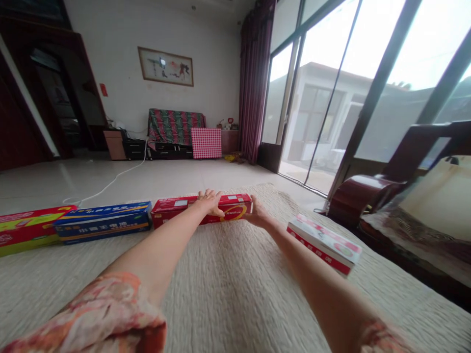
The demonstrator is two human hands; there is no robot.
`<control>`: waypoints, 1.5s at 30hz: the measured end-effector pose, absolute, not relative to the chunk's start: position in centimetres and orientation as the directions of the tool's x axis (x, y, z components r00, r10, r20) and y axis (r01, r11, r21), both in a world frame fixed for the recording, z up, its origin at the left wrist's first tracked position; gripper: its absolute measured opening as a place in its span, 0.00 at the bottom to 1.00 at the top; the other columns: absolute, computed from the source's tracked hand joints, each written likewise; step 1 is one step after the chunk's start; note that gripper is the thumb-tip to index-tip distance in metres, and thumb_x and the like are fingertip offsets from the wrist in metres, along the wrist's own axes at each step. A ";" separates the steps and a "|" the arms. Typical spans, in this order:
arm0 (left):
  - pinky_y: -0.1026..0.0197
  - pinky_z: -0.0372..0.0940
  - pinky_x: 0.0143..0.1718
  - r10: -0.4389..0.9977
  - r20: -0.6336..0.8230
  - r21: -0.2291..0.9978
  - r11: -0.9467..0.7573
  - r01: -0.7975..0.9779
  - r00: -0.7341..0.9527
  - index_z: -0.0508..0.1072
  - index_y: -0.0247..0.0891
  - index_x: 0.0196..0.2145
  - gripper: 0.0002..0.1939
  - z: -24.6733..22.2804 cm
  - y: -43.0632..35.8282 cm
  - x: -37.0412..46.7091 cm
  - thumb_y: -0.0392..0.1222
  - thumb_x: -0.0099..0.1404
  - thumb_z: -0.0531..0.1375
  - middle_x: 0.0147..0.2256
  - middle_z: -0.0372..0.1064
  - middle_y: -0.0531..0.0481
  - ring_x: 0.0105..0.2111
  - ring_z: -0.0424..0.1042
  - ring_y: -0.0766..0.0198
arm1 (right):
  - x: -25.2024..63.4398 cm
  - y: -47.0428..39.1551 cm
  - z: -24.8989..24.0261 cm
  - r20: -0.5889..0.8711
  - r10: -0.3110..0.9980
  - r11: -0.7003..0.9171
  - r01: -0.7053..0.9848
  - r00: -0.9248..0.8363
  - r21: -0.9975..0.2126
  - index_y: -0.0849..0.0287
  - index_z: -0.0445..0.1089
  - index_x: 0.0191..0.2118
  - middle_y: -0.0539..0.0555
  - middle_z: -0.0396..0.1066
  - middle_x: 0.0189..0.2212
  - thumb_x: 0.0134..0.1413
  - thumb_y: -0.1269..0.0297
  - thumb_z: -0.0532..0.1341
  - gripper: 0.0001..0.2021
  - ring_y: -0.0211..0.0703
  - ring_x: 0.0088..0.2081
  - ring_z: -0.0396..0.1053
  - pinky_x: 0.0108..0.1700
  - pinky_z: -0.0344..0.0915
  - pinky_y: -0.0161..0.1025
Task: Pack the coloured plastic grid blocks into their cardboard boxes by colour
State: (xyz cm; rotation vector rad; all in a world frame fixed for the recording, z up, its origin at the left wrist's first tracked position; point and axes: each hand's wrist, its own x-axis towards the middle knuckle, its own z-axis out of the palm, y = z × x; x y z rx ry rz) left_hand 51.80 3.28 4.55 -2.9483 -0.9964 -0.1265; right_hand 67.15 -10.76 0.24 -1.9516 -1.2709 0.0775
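Note:
A long red box (235, 212) with yellow print and pale labels on top lies across the cloth in front of me. My left hand (211, 202) reaches over its top, with spread fingers on the far side and the thumb down the front. Around the right end of the same box curls my right hand (256, 212), thumb at the front. A red stretch (171, 212) continues left of my left hand; whether it is a second box I cannot tell. Touching or nearly touching its left end is a blue box (105, 223) with white lettering.
Further left sits a red and yellow-green box (31, 228). A white and red box (324, 242) lies askew beyond my right forearm. The woven cloth (221, 294) spreads beneath the boxes. A dark wooden armrest (362, 196) and a lamp-like cream shape (441, 198) stand at the right.

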 end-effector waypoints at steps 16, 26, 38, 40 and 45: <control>0.54 0.63 0.47 0.298 0.065 0.026 -0.955 0.297 0.952 0.64 0.47 0.56 0.29 5.6 -5.6 43.5 0.44 0.55 0.61 0.47 0.67 0.45 0.46 0.69 0.51 | 59.4 -21.5 0.8 0.291 0.650 -0.296 0.587 0.702 -0.753 0.58 0.71 0.49 0.59 0.67 0.40 0.48 0.54 0.60 0.23 0.51 0.42 0.68 0.45 0.64 0.44; 0.57 0.63 0.51 0.326 0.201 0.242 -0.930 0.276 0.924 0.64 0.41 0.58 0.30 4.0 -11.9 28.3 0.45 0.58 0.60 0.49 0.64 0.44 0.49 0.67 0.53 | 49.0 -26.3 1.9 0.103 0.840 -0.164 0.430 0.533 -0.888 0.56 0.70 0.46 0.53 0.68 0.40 0.40 0.63 0.60 0.21 0.48 0.42 0.67 0.43 0.64 0.42; 0.54 0.58 0.57 0.485 0.231 0.408 -0.835 0.369 0.843 0.69 0.40 0.52 0.24 3.2 -13.7 27.6 0.49 0.58 0.58 0.52 0.67 0.44 0.54 0.64 0.53 | 45.2 -27.5 2.1 0.030 0.855 -0.125 0.261 0.518 -0.957 0.58 0.60 0.56 0.54 0.67 0.40 0.38 0.67 0.56 0.32 0.46 0.42 0.67 0.42 0.65 0.39; 0.54 0.59 0.56 0.496 0.176 0.404 -0.824 0.397 0.850 0.69 0.40 0.52 0.27 3.7 -13.6 27.9 0.49 0.55 0.60 0.52 0.67 0.44 0.54 0.64 0.52 | 45.1 -27.3 2.0 -0.016 0.873 -0.082 0.114 0.487 -0.990 0.59 0.55 0.60 0.53 0.69 0.37 0.36 0.68 0.54 0.37 0.44 0.37 0.69 0.37 0.65 0.38; 0.56 0.65 0.49 0.510 0.039 0.393 -0.798 0.456 0.859 0.69 0.42 0.53 0.30 5.4 -13.5 28.8 0.45 0.50 0.60 0.49 0.70 0.46 0.49 0.70 0.51 | 44.9 -26.4 2.0 -0.092 0.852 -0.072 -0.058 0.516 -0.996 0.64 0.53 0.62 0.53 0.69 0.33 0.30 0.69 0.53 0.43 0.44 0.31 0.68 0.30 0.63 0.36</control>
